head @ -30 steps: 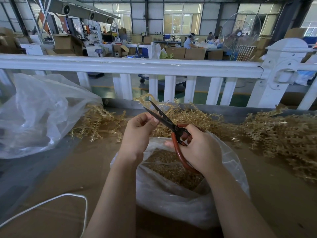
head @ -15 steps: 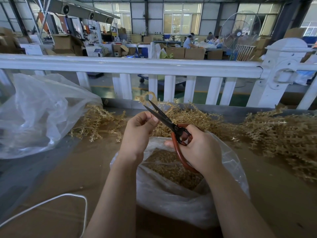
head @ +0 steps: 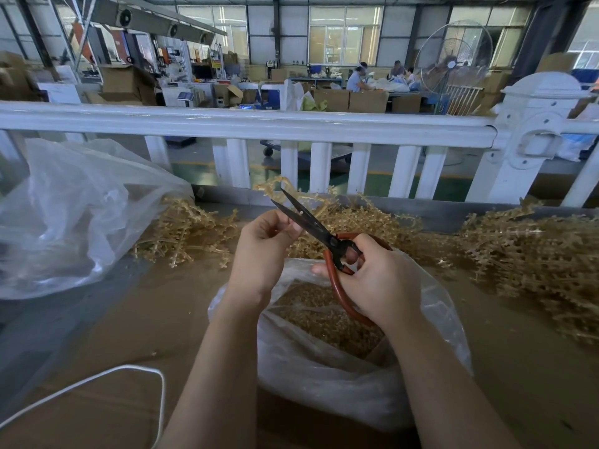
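Observation:
My right hand [head: 379, 280] grips red-handled scissors [head: 311, 223] with dark blades, slightly parted and pointing up and left. My left hand [head: 262, 247] pinches a tan plastic sprig [head: 278, 184] whose curled end sticks up past the blade tips; the stem runs between the blades. Both hands hover over an open clear plastic bag [head: 340, 380] holding small tan cut pieces [head: 324, 319]. How the fingers meet the stem is partly hidden.
Piles of tan sprigs lie at the back middle [head: 184, 231] and on the right [head: 534, 264]. A large crumpled clear bag [head: 71, 215] sits on the left. A white cord [head: 107, 377] loops on the brown table. A white railing [head: 291, 124] runs behind.
The sprig's curled end now shows higher above the blade tips, and the hands and scissors have shifted only slightly.

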Motion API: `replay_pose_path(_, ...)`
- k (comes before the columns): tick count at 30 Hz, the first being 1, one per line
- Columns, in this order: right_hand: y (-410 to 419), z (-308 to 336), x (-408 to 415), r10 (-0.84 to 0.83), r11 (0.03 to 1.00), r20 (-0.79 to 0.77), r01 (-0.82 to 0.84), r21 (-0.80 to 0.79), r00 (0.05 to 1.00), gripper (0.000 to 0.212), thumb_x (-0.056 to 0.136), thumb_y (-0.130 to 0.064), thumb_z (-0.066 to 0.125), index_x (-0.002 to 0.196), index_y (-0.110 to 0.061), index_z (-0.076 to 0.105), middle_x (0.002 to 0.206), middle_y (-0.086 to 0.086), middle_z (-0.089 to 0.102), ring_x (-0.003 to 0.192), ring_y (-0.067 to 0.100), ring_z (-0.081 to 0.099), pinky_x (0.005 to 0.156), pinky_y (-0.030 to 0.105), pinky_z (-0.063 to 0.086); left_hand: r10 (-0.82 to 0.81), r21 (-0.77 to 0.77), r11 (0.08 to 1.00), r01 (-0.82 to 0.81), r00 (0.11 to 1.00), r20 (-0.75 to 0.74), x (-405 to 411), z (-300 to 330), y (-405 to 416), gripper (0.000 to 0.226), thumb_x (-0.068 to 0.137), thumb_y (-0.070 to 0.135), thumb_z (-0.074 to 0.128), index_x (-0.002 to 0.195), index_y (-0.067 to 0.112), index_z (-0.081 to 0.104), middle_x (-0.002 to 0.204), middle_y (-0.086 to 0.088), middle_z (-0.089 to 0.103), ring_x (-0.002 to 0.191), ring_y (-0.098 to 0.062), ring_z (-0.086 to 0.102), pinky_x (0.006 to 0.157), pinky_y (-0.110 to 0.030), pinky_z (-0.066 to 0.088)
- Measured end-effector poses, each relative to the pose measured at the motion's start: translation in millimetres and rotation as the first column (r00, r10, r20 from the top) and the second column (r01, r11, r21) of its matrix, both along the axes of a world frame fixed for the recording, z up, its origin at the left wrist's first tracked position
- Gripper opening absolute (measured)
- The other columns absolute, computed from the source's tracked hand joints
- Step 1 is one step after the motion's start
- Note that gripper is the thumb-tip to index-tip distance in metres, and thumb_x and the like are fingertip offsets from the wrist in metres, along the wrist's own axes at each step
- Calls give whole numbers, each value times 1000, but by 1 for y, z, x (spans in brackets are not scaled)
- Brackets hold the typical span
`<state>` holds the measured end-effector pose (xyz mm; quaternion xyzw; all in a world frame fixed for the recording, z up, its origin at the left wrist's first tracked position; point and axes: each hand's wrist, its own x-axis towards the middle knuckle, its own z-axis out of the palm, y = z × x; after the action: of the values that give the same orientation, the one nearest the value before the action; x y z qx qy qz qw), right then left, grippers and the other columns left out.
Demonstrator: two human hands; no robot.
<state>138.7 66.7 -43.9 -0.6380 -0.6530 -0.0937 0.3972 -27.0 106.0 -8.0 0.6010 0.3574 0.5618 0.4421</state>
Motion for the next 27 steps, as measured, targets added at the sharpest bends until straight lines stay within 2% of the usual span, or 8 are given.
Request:
replay_pose_path(5,1,-1,-1,33,999,-26,-33,17,999,66,68,-87,53,87,-25,67,70,-20,58,61,4,56,53,19,44,-12,-1,1000,12,1000,14,0,2,-2,27,96,1,57,77,18,66,66,17,63,65,8,56,64,-5,43)
replay_pose_path(8,1,-1,-1,36,999,-27,-35,14,999,68,67,-88,51,85,-24,66,69,-16,61,60,8,59,52,22,46,-6,-6,1000,6,1000,24,0,2,-2,30,95,0,57,74,20,65,68,14,62,65,7,55,64,-5,43)
replay_pose_path(14,0,0,-1,45,999,-36,-45,8,998,68,68,-85,54,91,-23,69,71,-19,60,60,5,55,53,20,44,11,-13,1000,-11,1000,5,-1,1,0,27,95,2,58,75,18,66,68,14,62,66,6,54,64,-5,43)
replay_pose_path(19,0,0,-1,47,999,-53,-49,-24,997,76,66,-88,49,91,-20,69,70,-14,62,60,8,59,54,23,47,11,-26,1000,-11,1000,15,0,0,0,30,95,3,58,72,21,65,70,13,64,67,5,55,63,-5,43)
replay_pose_path(24,1,-1,-1,65,998,-59,-65,-10,996,76,66,-87,50,91,-18,69,69,-15,60,60,9,59,55,22,48,13,-36,999,-13,1000,8,0,0,-1,22,95,3,58,78,15,66,69,14,63,66,7,56,62,-4,43)
replay_pose_path(27,2,-2,0,63,998,-63,-65,-21,996,71,65,-87,51,87,-21,65,67,-16,57,58,7,57,52,16,41,18,-42,999,-17,1000,7,0,-2,1,17,95,3,58,81,9,67,70,11,63,65,6,55,62,-4,43)
